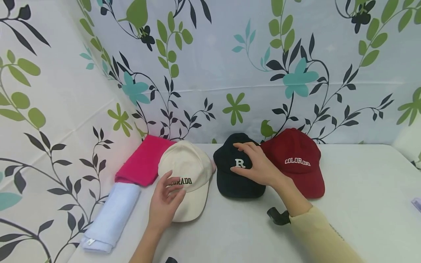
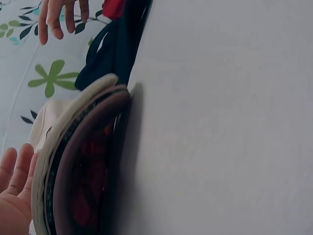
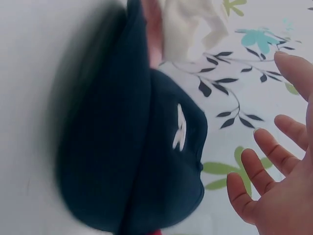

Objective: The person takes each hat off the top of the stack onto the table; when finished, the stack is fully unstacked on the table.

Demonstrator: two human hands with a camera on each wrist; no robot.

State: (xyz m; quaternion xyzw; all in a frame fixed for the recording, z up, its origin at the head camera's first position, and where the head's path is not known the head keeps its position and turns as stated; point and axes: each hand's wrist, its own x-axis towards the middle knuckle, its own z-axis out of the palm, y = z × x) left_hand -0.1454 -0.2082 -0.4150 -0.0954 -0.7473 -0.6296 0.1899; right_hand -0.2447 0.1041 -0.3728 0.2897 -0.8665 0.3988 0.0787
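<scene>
A person's left hand point(image 1: 164, 202), released with fingers loosely bent, hung before the cream cap point(image 1: 184, 160) at left on a white table point(image 1: 355, 208). The right hand point(image 1: 258, 164), also released, hovered over the dark "R" cap point(image 1: 238, 186), just left of a red cap point(image 1: 294, 146).

Cloth point(image 1: 213, 69) blocks behind dk cap point(image 1: 235, 184), frt free

From here, a cream cap point(image 1: 190, 164) by the left grip point(image 1: 166, 199); white-lettered dark cap point(image 1: 241, 188), red cap point(image 1: 294, 148) by the right grip point(image 1: 258, 164); leaf-patterned cloth point(image 1: 217, 47) behind.
</scene>
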